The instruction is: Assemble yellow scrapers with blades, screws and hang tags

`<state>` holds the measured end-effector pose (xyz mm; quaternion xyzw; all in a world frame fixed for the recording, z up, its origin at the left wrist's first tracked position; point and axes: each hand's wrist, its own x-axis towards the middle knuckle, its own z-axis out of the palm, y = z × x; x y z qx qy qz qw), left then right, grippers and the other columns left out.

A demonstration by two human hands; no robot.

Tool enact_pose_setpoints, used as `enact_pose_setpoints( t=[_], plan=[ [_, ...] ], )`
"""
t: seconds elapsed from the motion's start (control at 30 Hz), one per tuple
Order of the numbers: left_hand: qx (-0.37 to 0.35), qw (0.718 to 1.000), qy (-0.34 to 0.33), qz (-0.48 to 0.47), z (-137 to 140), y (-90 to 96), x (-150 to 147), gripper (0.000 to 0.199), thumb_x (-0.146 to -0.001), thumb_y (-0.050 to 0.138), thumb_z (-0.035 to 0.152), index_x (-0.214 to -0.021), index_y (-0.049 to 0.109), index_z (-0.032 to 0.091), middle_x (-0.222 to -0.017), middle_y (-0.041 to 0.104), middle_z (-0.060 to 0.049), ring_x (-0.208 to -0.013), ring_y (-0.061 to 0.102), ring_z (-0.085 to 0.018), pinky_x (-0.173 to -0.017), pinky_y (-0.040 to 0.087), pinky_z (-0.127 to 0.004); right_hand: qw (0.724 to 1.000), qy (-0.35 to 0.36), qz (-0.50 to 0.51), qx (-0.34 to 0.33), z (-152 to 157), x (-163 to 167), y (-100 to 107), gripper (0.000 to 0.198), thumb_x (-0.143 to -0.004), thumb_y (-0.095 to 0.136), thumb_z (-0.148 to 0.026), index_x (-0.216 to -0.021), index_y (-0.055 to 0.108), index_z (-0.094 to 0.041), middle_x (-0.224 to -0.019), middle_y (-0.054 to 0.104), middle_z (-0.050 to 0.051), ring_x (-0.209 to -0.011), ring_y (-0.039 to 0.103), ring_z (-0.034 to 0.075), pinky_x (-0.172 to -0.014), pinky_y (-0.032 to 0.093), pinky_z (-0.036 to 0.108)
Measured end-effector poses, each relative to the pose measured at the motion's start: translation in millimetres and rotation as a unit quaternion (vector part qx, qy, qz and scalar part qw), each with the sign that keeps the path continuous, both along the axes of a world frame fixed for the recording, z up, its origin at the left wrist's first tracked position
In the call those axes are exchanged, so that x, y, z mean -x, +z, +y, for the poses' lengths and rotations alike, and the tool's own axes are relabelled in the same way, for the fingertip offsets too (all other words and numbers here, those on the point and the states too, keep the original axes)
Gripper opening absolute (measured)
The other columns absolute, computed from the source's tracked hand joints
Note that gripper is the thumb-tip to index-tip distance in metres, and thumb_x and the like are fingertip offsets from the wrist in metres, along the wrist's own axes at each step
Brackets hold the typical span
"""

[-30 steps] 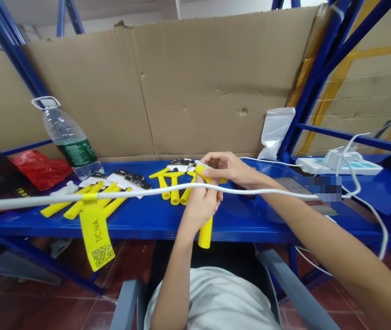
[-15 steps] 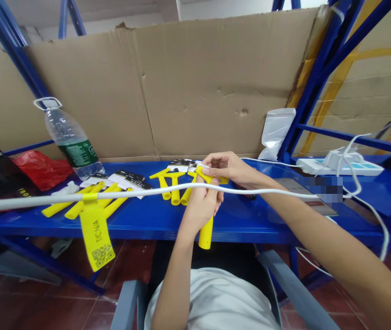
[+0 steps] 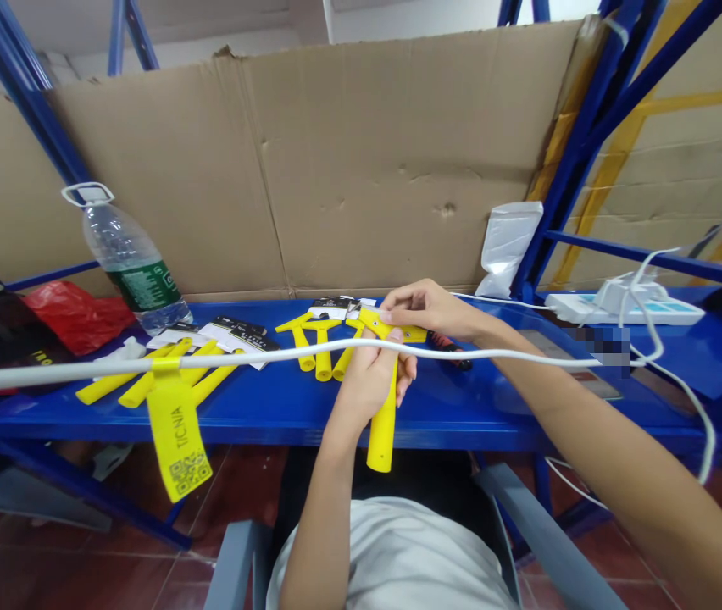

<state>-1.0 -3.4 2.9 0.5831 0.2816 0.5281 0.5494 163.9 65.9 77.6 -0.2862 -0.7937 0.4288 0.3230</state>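
A yellow T-shaped scraper [image 3: 383, 432] is held over the table's front edge, its handle hanging down and its wide head at the top. My left hand [image 3: 370, 377] is closed around the handle just under the head. The fingers of my right hand [image 3: 421, 307] pinch the head from above, partly hiding it. Small dark screws dot the head's face. Left of my hands, several similar yellow scrapers [image 3: 323, 354] lie side by side, heads away from me. Black-and-white packets [image 3: 336, 305] are behind them.
Further left, several yellow handles [image 3: 103, 387] lie by printed cards [image 3: 240, 335], a water bottle [image 3: 138, 271] and a red bag [image 3: 78, 313]. A white cable [image 3: 272, 356] with a yellow tag crosses the view. A red-and-black tool [image 3: 453, 349] and power strip [image 3: 672, 309] lie right.
The held scraper has turned slightly, so more of its head's face shows, and its handle end has dropped a little. More of the red-and-black tool shows beside my right hand.
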Motion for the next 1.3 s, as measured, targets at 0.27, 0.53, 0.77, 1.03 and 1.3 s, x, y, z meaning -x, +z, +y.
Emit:
enact_pose_setpoints(
  t=[0.27,0.53,0.77,1.03,1.3],
  plan=[
    [-0.012,0.999,0.040,0.032,-3,2.5,0,0.044,-0.105,0.068,0.064,-0.105,0.048,0.025,-0.072,0.062,0.007,-0.047,0.052,-0.009,-0.040,0.045,-0.020,1.000,0.002,0.024,0.004,11,-1,-7,0.043,-0.078,0.094,-0.056,-0.092,0.082,-0.017,-0.079,0.079,0.003,-0.070,0.066,0.014,-0.067,0.048,0.029],
    [-0.184,0.923,0.281,0.189,-9,-1.3,1,0.063,-0.105,0.071,0.032,-0.162,0.046,0.024,-0.149,0.063,-0.018,-0.112,0.077,-0.025,-0.089,0.067,-0.037,0.989,-0.112,0.099,-0.009,19,-5,-7,0.037,-0.072,0.094,-0.051,-0.083,0.080,-0.019,-0.071,0.074,0.001,-0.064,0.061,0.014,-0.061,0.041,0.028],
    [-0.292,0.847,0.287,0.340,-17,8.1,8,0.055,-0.112,0.051,0.021,-0.166,0.060,0.030,-0.187,0.032,-0.015,-0.149,0.064,-0.037,-0.121,0.056,-0.053,0.987,-0.106,0.123,0.011,22,-4,-6,0.026,-0.070,0.092,-0.042,-0.080,0.082,-0.019,-0.073,0.076,0.002,-0.067,0.063,0.014,-0.065,0.047,0.028],
    [-0.283,0.859,0.253,0.343,-17,7.7,6,0.058,-0.107,0.056,0.021,-0.163,0.065,0.032,-0.178,0.051,-0.015,-0.137,0.073,-0.040,-0.108,0.061,-0.050,0.986,-0.097,0.127,0.034,23,-4,-8,0.028,-0.071,0.096,-0.046,-0.077,0.085,-0.021,-0.083,0.083,0.004,-0.077,0.070,0.016,-0.074,0.056,0.029],
    [-0.188,0.928,0.234,0.222,-19,11.4,-2,0.039,-0.097,0.073,0.028,-0.135,0.083,0.032,-0.174,0.055,-0.016,-0.116,0.078,-0.041,-0.090,0.066,-0.048,0.987,-0.108,0.113,0.021,23,-5,-8,0.033,-0.071,0.098,-0.051,-0.079,0.087,-0.021,-0.081,0.081,0.003,-0.075,0.067,0.015,-0.069,0.053,0.028]
  ],
)
